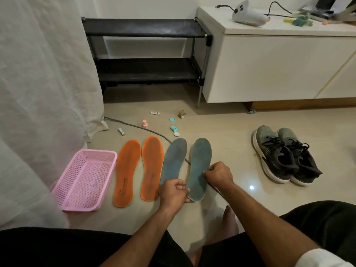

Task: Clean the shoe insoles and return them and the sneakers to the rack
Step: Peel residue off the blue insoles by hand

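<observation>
On the floor before you, your left hand [174, 191] and right hand [218, 173] each pinch the right blue insole [199, 166], beside two orange insoles [138, 168]; the sneakers [285, 155] sit well apart, off the rack [146, 51].

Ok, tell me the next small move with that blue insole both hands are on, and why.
Probably lift the right-hand blue insole off the floor to wipe it. The left hand grips its heel end and the right hand pinches its side edge, yet it lies flat beside the other blue insole. Its surface looks dusty, and the rack shelves stand bare, so cleaning seems to come first.
</observation>
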